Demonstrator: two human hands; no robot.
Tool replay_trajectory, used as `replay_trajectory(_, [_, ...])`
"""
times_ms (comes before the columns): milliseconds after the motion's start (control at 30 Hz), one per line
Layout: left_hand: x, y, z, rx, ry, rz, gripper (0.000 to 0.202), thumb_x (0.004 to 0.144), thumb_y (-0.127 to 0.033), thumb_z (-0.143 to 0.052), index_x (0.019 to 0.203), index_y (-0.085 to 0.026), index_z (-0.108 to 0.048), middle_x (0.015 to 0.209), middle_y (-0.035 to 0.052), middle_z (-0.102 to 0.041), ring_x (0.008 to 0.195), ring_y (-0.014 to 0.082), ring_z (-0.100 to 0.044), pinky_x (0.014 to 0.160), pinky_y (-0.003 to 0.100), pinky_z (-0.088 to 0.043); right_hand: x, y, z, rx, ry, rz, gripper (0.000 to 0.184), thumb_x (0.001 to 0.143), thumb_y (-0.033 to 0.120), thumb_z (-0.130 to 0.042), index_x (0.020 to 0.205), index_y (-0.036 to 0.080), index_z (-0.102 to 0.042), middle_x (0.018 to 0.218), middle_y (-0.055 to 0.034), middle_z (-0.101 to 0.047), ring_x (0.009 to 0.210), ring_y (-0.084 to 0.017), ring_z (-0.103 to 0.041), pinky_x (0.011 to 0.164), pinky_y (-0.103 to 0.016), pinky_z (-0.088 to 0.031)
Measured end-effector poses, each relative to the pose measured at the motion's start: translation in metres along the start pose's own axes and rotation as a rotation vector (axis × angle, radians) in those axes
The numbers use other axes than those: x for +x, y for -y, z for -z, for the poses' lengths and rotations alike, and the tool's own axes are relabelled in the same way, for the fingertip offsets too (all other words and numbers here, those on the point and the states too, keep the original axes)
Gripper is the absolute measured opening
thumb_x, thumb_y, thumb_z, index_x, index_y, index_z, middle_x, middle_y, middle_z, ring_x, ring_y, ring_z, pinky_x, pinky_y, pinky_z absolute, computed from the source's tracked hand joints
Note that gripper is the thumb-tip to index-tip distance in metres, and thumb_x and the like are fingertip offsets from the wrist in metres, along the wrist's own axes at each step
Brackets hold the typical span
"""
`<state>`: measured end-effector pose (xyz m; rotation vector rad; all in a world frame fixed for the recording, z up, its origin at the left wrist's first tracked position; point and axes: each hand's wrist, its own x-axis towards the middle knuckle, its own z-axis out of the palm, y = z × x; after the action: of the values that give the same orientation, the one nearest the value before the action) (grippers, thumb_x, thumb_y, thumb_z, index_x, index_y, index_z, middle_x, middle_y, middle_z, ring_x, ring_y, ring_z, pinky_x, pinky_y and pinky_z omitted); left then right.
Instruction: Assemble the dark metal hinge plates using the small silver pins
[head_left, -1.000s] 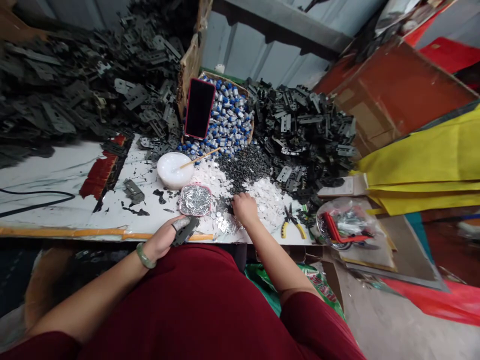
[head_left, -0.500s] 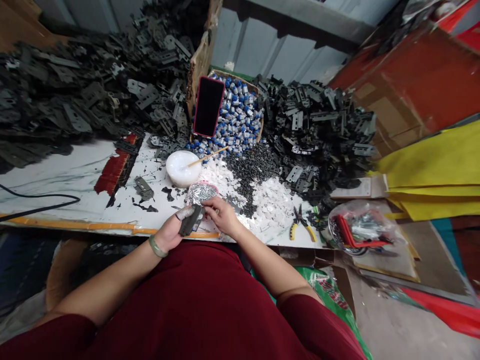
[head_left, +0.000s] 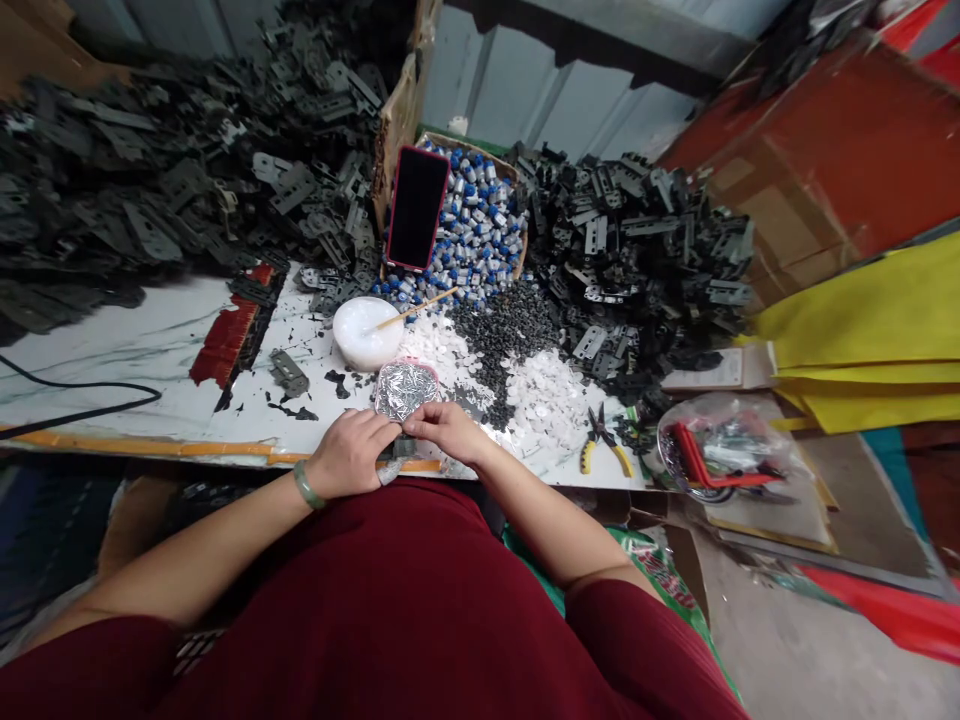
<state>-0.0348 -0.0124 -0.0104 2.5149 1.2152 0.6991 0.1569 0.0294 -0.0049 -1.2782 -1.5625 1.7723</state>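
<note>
My left hand is closed around a dark grey plastic part at the table's front edge, its back turned up so that most of the part is hidden. The fingers of my right hand are pinched at the top of the same part, close to the left fingertips. Whether a small piece is in that pinch, I cannot tell. Just beyond both hands stands a pink-rimmed tray filled with small metal pins. Behind it is a white bowl of whitish paste with a thin wooden stick.
Piles of dark plastic parts lie left and right. A phone leans before a box of blue-and-silver motors. Small black pieces and white pieces are heaped centrally. Yellow-handled pliers lie right, near a bagged bowl.
My left hand has rolled over, from palm side showing to back up, turning the dark grey part with it. The right hand has lowered slightly and stays at the part.
</note>
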Motion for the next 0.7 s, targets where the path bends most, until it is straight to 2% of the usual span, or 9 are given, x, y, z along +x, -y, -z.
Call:
replay_trajectory(133, [0.002,0.001,0.001,0.02,0.038,-0.049,0.013,0.077,-0.028,-0.052,0.075,-0.019,-0.062,0.068,0.0069,-0.054,0.068,0.0208,-0.045,0.062,0.034,-0.031,-0.004,0.005,-0.003,-0.139,-0.003,-0.025,0.018,0.072,0.032,-0.069,0.068,0.015,-0.063,0.064,0.0032,-0.061,0.063,-0.009,-0.052,0.064,-0.022,-0.041])
replay_trajectory(200, [0.003,0.0,0.003,-0.017,0.047,-0.057,0.01,0.076,-0.024,-0.052,0.073,-0.019,-0.06,0.067,0.0061,-0.054,0.067,0.0202,-0.046,0.062,0.034,-0.031,-0.006,0.007,-0.003,-0.137,-0.003,-0.039,0.018,0.071,0.031,-0.07,0.068,0.015,-0.063,0.064,0.0035,-0.06,0.063,-0.009,-0.051,0.064,-0.022,-0.04])
replay_trajectory(333, [0.006,-0.004,0.011,-0.136,0.021,-0.005,0.009,0.074,-0.029,-0.056,0.071,-0.021,-0.059,0.066,0.0043,-0.055,0.065,0.019,-0.046,0.062,0.032,-0.033,-0.011,0.008,-0.004,0.177,0.092,-0.12,0.031,0.065,0.043,-0.075,0.068,0.016,-0.06,0.063,0.0041,-0.057,0.059,-0.009,-0.048,0.063,-0.023,-0.041])
replay_trajectory(433, [0.009,-0.007,0.019,-0.345,-0.004,0.044,0.009,0.07,-0.03,-0.061,0.071,-0.022,-0.058,0.066,0.003,-0.056,0.064,0.0177,-0.048,0.063,0.031,-0.036,-0.015,0.007,-0.007,0.408,0.169,-0.134,0.039,0.059,0.048,-0.079,0.071,0.015,-0.06,0.067,0.0028,-0.059,0.062,-0.009,-0.05,0.067,-0.025,-0.041])
replay_trajectory(500, [0.01,-0.008,0.022,-0.473,0.006,0.081,0.009,0.068,-0.029,-0.064,0.07,-0.022,-0.058,0.066,0.0023,-0.056,0.063,0.0171,-0.048,0.062,0.03,-0.037,-0.016,0.007,-0.009,0.483,0.206,-0.124,0.042,0.057,0.049,-0.08,0.072,0.015,-0.06,0.069,0.0021,-0.06,0.065,-0.01,-0.052,0.069,-0.025,-0.041])
replay_trajectory(567, [0.011,-0.007,0.022,-0.492,0.025,0.101,0.009,0.066,-0.028,-0.065,0.069,-0.022,-0.059,0.065,0.002,-0.056,0.063,0.0171,-0.048,0.062,0.03,-0.036,-0.016,0.006,-0.01,0.456,0.207,-0.116,0.042,0.057,0.05,-0.08,0.071,0.015,-0.06,0.068,0.0023,-0.059,0.065,-0.01,-0.051,0.069,-0.026,-0.041])
replay_trajectory(700, [0.007,-0.003,0.016,-0.233,0.088,-0.004,0.009,0.073,-0.027,-0.058,0.066,-0.021,-0.059,0.063,0.0034,-0.056,0.064,0.0184,-0.047,0.062,0.032,-0.032,-0.011,0.001,-0.01,0.14,0.073,-0.082,0.039,0.061,0.049,-0.076,0.068,0.015,-0.059,0.064,0.0036,-0.055,0.063,-0.01,-0.046,0.067,-0.025,-0.038])
